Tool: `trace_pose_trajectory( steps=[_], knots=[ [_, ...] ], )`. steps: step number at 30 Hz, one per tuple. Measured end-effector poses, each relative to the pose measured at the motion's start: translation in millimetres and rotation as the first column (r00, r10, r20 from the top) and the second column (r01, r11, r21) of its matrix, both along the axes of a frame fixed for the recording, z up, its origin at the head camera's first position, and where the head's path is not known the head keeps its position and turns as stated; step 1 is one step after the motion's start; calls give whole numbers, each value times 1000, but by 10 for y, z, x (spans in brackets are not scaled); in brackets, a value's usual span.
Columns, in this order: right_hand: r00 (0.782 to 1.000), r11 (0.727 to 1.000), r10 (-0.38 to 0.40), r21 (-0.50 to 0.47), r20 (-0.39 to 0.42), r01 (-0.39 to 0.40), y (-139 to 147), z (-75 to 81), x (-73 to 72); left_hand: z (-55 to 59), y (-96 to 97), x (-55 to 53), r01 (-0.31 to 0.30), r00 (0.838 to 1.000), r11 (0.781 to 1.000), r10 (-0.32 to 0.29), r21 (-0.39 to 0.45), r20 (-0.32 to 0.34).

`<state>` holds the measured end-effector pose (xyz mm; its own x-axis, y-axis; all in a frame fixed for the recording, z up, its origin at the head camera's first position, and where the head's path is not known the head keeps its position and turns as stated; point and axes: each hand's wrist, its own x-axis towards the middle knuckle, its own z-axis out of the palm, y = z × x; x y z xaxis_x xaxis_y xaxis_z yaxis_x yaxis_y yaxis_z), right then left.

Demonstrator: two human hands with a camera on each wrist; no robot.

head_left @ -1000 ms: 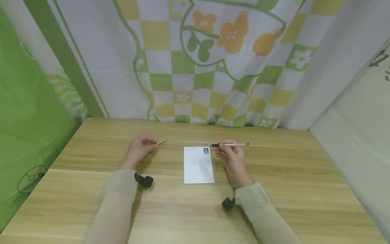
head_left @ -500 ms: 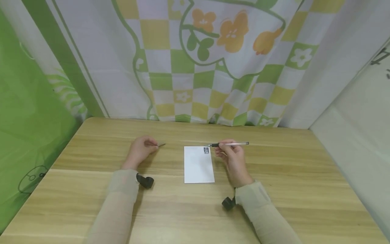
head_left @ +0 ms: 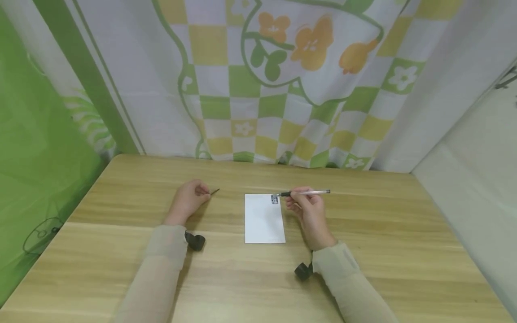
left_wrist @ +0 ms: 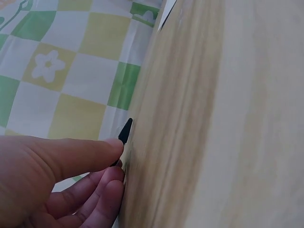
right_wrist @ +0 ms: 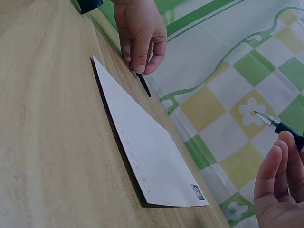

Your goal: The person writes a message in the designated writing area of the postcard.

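Note:
A white card (head_left: 264, 220) with a small dark stamp-like print in one corner lies on the table between the hands. Faint postal-code boxes run along one edge in the right wrist view. My right hand (head_left: 310, 215) holds a gel pen (head_left: 311, 193) with a clear barrel and black grip. The bare pen tip (right_wrist: 259, 115) shows in the right wrist view; from the head it overlaps the stamp print. To the left of the card, my left hand (head_left: 187, 199) pinches a slim black pen cap (left_wrist: 125, 130) between thumb and fingers, close over the table.
The wooden table (head_left: 242, 282) reaches back to a checked, flowered curtain (head_left: 258, 107). Green cloth (head_left: 44, 170) hangs at the left and a pale wall (head_left: 480, 179) stands at the right. A black wrist camera (head_left: 195, 242) juts from the left cuff.
The cap has turned in the left fingers, from a bright look to a thin dark one. My right hand has lowered slightly, bringing the pen tip over the stamp print. The card stays put.

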<state>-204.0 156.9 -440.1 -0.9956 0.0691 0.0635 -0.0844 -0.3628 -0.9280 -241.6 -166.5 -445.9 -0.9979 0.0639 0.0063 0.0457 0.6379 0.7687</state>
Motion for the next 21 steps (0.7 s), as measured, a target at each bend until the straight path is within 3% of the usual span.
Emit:
trace_pose_trajectory(
  steps=[11,21],
  knots=[
    [1000,1000,10,-1,16,-10,-28,-6,-3,-16,-39,-2,9,1000,999,-10,-49,-18],
    [1000,1000,6,29,18,-6,-3,-13,-18,83,34,-5,-10,1000,996,8,-83,-17]
  ],
)
